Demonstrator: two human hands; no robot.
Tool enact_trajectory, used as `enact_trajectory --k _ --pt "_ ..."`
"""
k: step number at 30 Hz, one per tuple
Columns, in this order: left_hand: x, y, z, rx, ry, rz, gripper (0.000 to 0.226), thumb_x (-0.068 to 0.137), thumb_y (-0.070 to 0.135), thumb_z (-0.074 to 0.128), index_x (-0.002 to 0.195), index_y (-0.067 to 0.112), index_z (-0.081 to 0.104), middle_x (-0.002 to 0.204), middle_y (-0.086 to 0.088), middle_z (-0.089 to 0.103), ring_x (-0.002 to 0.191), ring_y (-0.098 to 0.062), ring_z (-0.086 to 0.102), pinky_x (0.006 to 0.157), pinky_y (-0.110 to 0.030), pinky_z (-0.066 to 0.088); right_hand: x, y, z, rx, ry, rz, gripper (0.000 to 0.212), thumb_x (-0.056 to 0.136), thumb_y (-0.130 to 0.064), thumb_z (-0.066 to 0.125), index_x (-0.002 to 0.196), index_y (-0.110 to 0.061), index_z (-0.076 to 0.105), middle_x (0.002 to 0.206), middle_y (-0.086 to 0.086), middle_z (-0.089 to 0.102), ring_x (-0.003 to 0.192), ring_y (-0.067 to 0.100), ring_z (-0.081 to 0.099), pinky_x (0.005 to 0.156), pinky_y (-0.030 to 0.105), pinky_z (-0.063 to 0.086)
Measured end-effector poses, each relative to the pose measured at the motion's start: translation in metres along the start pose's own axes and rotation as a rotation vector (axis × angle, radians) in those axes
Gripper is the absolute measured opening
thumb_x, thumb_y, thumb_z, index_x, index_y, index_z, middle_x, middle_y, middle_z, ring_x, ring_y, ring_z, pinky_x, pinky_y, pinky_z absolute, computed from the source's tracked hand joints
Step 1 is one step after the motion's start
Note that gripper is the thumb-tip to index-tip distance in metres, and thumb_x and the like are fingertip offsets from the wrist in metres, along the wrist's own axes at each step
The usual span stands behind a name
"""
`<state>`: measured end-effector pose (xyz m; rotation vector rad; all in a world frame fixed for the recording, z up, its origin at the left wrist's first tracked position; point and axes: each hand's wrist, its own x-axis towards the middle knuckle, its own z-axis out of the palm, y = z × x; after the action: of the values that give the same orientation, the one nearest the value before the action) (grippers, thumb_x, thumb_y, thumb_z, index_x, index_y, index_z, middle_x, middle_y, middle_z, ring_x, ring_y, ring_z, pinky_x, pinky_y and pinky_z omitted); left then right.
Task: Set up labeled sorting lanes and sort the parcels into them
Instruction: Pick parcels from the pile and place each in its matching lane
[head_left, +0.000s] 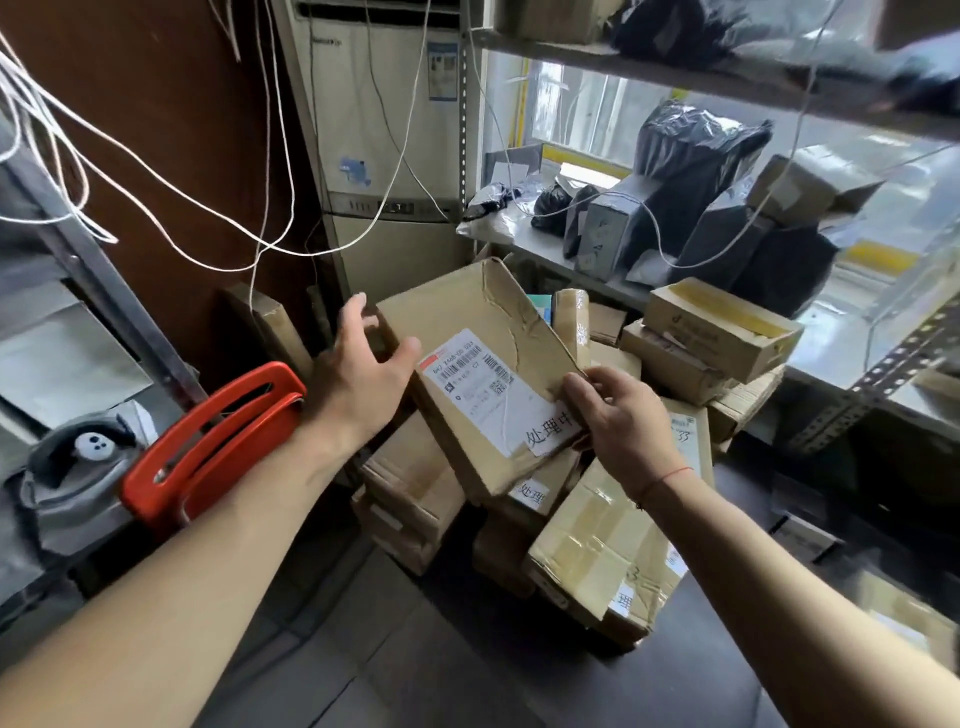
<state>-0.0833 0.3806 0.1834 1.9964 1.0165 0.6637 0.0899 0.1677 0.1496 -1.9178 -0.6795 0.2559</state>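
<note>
Two hands at tilted parcel (483, 358), left hand (363, 374) spread beside, right hand (618, 415) pinching its edge

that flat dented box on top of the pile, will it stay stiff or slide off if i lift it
The flat cardboard box is creased and crumpled along its far edge, so it will probably flex rather than stay rigid. It lies tilted on uneven boxes, so it may slide. The right hand grips only one edge; the left hand is open.

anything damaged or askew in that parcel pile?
Yes. The top cardboard parcel lies tilted on the pile, its upper face creased and torn near the far edge. The right hand holds its near corner; the left hand hovers open beside it.
</note>
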Motion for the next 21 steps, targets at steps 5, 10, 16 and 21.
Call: enact_trajectory --k 5,10,16,21 --pt "-0.023 0.041 0.029 -0.252 -0.270 0.005 0.083 0.102 0.038 0.068 0.166 0.015 0.022 0.139 0.025 0.047 0.130 0.004 0.036 0.094 0.001 0.030 -0.005 -0.008 -0.017 0.217 0.187 0.034 0.020 0.092 -0.054 0.069 0.095 -0.035 0.071 0.094 -0.002 0.079 0.088 0.017 0.078 0.075 0.051 0.064" --pt "-0.027 0.053 0.058 -0.387 -0.470 0.000 0.083 0.104 0.028 0.065 0.168 0.018 0.013 0.140 0.019 0.058 0.126 -0.003 0.051 0.117 -0.026 0.033 -0.019 -0.007 -0.038 0.367 0.223 0.083 0.011 0.101 -0.030 0.070 0.101 -0.022 0.063 0.100 0.008 0.075 0.089 0.023 0.078 0.069 0.045 0.066" --pt "-0.018 0.061 0.087 -0.473 -0.652 0.074 0.061 0.088 0.037 0.075 0.143 0.049 0.053 0.134 0.007 0.071 0.128 -0.017 0.066 0.116 -0.048 0.046 -0.042 0.009 -0.080 0.456 0.119 0.182 0.029 0.098 -0.028 0.072 0.118 -0.025 0.050 0.122 0.019 0.069 0.100 0.029 0.078 0.084 0.047 0.066" --pt "-0.026 0.079 0.118 -0.539 -0.800 0.115 0.065 0.102 0.015 0.067 0.156 0.042 0.042 0.131 0.003 0.071 0.116 -0.021 0.073 0.097 -0.042 0.061 -0.070 0.021 -0.105 0.428 0.219 0.215 0.027 0.103 -0.017 0.066 0.120 -0.017 0.046 0.122 0.016 0.068 0.099 0.028 0.078 0.081 0.048 0.065"
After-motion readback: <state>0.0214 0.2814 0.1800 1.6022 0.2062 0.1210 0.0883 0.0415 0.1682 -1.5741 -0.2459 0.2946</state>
